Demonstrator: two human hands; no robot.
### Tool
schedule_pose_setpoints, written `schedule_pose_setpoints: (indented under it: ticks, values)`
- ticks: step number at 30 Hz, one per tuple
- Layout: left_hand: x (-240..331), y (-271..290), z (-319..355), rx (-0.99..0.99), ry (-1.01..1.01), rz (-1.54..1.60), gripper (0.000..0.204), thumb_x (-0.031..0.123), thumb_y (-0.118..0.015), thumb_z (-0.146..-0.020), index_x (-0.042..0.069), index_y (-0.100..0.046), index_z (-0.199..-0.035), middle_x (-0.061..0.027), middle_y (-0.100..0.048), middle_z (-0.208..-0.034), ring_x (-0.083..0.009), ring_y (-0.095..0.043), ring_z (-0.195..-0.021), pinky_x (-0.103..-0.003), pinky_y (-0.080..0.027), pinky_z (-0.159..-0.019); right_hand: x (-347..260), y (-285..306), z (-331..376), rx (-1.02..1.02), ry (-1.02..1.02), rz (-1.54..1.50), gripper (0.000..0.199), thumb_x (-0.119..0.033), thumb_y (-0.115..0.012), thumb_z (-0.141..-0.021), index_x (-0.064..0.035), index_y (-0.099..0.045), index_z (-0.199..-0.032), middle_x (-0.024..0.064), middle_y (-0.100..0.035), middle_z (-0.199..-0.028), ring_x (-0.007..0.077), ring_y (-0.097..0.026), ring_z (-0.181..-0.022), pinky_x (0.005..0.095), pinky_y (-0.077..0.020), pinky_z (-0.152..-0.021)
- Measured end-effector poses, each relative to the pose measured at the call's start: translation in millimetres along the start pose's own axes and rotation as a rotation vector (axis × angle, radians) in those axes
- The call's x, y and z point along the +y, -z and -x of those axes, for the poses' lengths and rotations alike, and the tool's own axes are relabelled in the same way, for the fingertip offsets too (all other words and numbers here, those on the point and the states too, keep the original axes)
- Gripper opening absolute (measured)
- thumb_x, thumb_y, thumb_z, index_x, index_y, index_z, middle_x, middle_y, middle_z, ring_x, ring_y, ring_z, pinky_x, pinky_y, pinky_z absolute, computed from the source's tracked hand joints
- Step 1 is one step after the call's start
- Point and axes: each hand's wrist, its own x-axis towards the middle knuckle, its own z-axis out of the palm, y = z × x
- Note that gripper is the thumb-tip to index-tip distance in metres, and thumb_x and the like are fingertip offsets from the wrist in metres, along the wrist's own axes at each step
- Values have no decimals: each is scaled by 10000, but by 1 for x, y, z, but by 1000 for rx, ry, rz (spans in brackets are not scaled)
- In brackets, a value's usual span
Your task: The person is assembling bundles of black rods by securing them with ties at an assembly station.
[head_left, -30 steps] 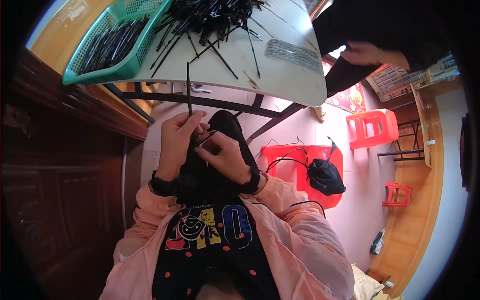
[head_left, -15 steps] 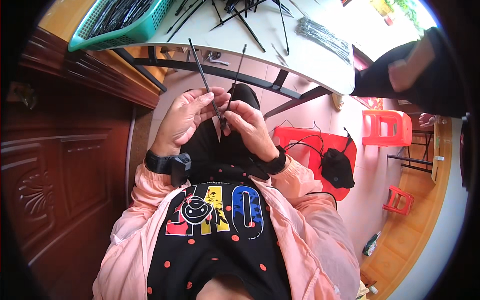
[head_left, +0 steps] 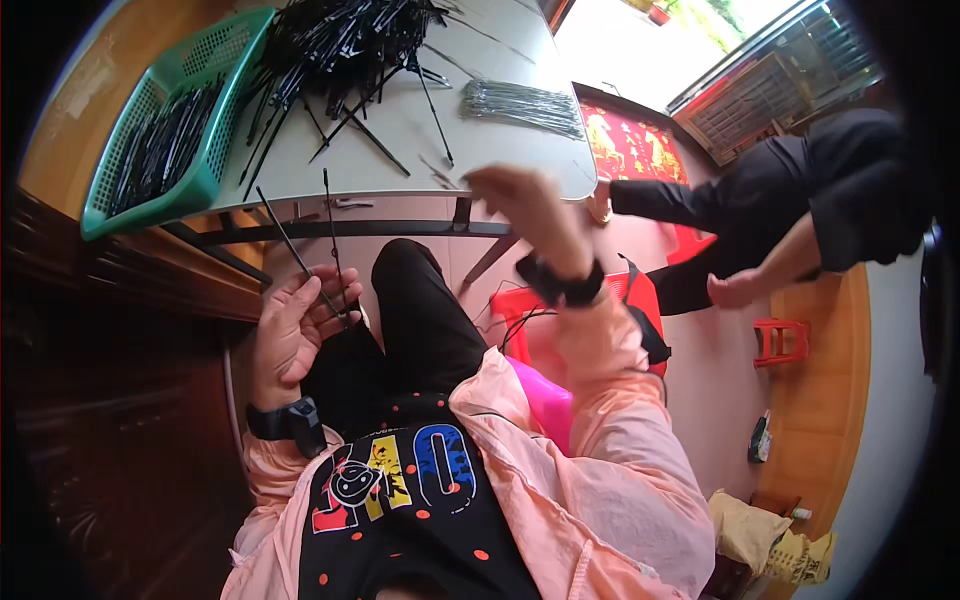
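My left hand (head_left: 300,325) is closed on a pair of thin black rods (head_left: 288,238). The rods spread upward in a narrow V, their lower ends coming together by my fingers. Smeared by motion, my right hand (head_left: 532,212) is raised by the front edge of the white table (head_left: 515,172); whether its fingers hold anything cannot be made out. Close to that hand, a few small thin pieces (head_left: 438,172) lie at the table edge. Farther back on the table are a bundle of thin silvery wires (head_left: 522,108) and a large heap of black rods (head_left: 335,45).
A green plastic basket (head_left: 205,180) of black rods stands at the table's left. To the right a person in dark clothes (head_left: 760,195) bends over. Red stools (head_left: 780,342) and a black bag (head_left: 652,340) are on the right. Dark carved wood (head_left: 110,400) borders my left.
My right hand has left the rods and moved right and up toward the table. My left hand still holds the rods, lower and further left in view. The view has shifted right.
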Motion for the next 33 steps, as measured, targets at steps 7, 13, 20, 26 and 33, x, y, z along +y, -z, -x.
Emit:
schedule_pose_setpoints:
  ticks: [7, 13, 20, 26, 33]
  values:
    - [-3, -5, -2, -7, 17, 15, 227, 148, -456, -948, 17, -531, -1117, -186, -594, -1139, -261, -611, -1029, -399, -534, -818, 49, 76, -73, 219, 254, 629, 152, -94, -639, -778, -22, -662, -909, 155, -625, -841, 304, -617, -778, 366, -492, -709]
    - [-6, -4, -2, -15, 32, 14, 225, 146, -458, -947, 20, -530, -1119, -186, -593, -1142, -262, -608, -1038, -403, -538, -814, 67, 79, -95, 188, 271, 765, 135, -79, -627, -773, -10, -648, -887, 175, -587, -865, 339, -596, -800, 399, -478, -738]
    - [-9, -1, -2, -12, 29, 16, 230, 148, -449, -951, 15, -525, -1123, -188, -587, -1150, -264, -602, -1050, -406, -537, -824, 68, 83, -101, -29, 314, 767, 108, -34, -575, -784, 5, -616, -876, 193, -569, -880, 374, -583, -806, 413, -474, -725]
    - [-8, 0, -5, 0, 35, 22, 225, 149, -446, -953, 13, -526, -1114, -187, -591, -1141, -262, -605, -1041, -398, -536, -825, 69, 80, -107, 31, 346, 711, 58, -23, -554, -793, 10, -582, -832, 193, -551, -855, 378, -570, -771, 411, -466, -704]
    - [-12, 4, -1, 1, 3, 33, 231, 143, -437, -953, 11, -520, -1122, -179, -598, -1130, -258, -611, -1027, -400, -536, -822, 79, 79, -109, 3, 419, 635, 32, -25, -556, -802, 6, -551, -808, 175, -528, -813, 371, -548, -719, 403, -451, -672]
